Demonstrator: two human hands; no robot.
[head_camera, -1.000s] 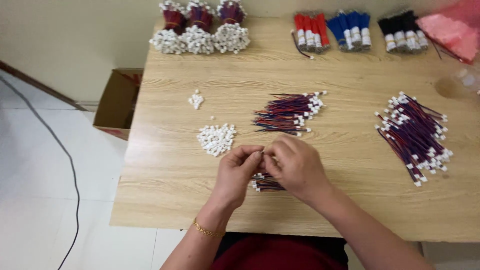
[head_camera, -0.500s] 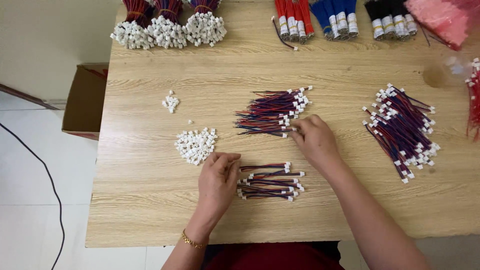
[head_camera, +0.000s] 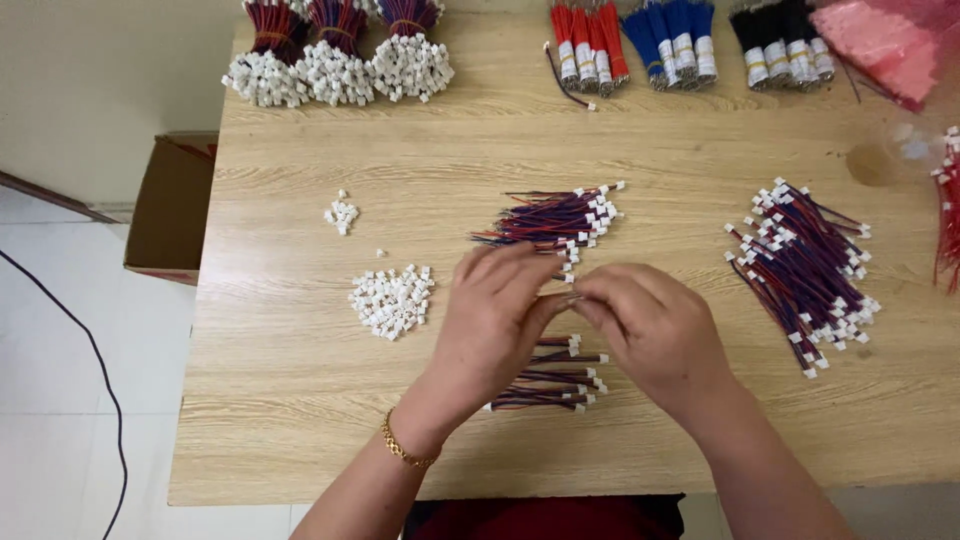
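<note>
Both hands meet over the wooden table, left hand and right hand pinching fingertips together on something too small to identify, above a small wire pile, beside loose white connectors.

Place: a small hand-assembly workbench, likely a home or small workshop doing piecework.
Surface: a plain wooden table on a pale tiled floor, set against a bare wall.
Stock: sorted piles of short red-and-blue wire leads with white plugs, a second pile mid-table, a small batch near the front edge.
Parts: a heap of loose white connector housings.
Supplies: bundled leads and red, blue and black bundles lined along the far edge.
Storage: an open cardboard box on the floor beside the table.
</note>
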